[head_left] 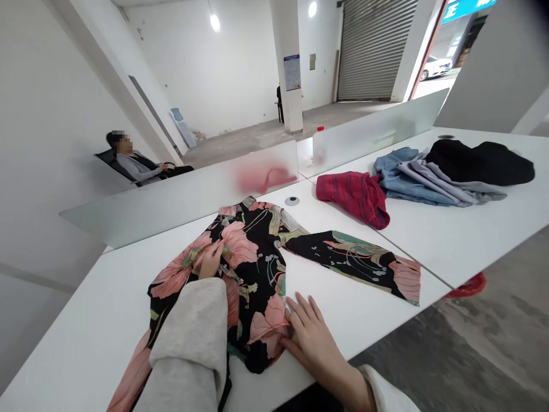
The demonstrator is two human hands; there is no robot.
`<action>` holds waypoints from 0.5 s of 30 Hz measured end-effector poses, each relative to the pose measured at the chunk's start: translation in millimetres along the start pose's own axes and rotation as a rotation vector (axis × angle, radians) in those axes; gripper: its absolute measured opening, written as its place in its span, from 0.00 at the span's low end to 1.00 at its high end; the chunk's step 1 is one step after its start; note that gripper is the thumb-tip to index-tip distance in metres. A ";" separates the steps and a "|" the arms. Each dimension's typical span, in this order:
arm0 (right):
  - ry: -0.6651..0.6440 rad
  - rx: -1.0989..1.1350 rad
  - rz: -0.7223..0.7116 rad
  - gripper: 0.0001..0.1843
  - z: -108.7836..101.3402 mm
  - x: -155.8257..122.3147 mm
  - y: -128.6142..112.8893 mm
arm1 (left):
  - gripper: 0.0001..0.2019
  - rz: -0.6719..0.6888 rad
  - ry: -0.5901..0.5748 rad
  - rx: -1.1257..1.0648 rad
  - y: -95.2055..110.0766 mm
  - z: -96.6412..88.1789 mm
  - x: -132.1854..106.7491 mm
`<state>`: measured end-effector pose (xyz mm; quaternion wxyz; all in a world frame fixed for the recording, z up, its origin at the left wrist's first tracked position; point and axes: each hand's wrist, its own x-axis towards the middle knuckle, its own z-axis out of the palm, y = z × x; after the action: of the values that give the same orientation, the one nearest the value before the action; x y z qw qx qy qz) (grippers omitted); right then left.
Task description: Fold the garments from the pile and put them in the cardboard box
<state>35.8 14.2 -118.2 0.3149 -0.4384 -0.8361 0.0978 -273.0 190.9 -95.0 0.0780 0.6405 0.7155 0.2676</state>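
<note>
A black garment with big pink flowers [253,269] lies spread on the white table [86,337] in front of me, one sleeve stretched out to the right. My left hand [211,260] rests on its upper left part, fingers curled and pinching a fold of the cloth. My right hand [309,335] lies at the garment's lower right edge, fingers stretched out and pressing the fabric near the hem. A grey sleeve covers my left forearm.
A red checked garment [355,195], a blue and grey pile [422,180] and a black garment [480,161] lie on the neighbouring table at the right. Frosted dividers [180,197] stand behind. A person sits in a chair [132,163] at the far left. A red item [469,286] hangs below the table edge.
</note>
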 end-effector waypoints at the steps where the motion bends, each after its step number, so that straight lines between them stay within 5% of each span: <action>1: 0.005 0.027 0.032 0.10 -1.5 2.8 -0.9 | 0.23 -0.001 0.003 -0.055 -2.3 -1.9 -1.9; 5: 0.044 0.161 0.308 0.05 -33.8 8.6 13.6 | 0.24 -0.004 -0.001 -0.203 -9.2 -12.6 -6.4; 11: 0.439 -0.055 0.474 0.08 -104.6 -19.0 38.1 | 0.23 0.080 -0.068 -0.338 14.0 -60.2 -0.8; 15: 0.217 -0.178 0.427 0.11 -110.6 -45.7 38.7 | 0.21 0.241 -0.155 -0.206 47.0 -68.3 -10.6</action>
<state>148.6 -11.5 -68.8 0.3353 -0.6388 -0.6913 0.0403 -261.1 163.1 -17.0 0.1657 0.7290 0.5941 0.2968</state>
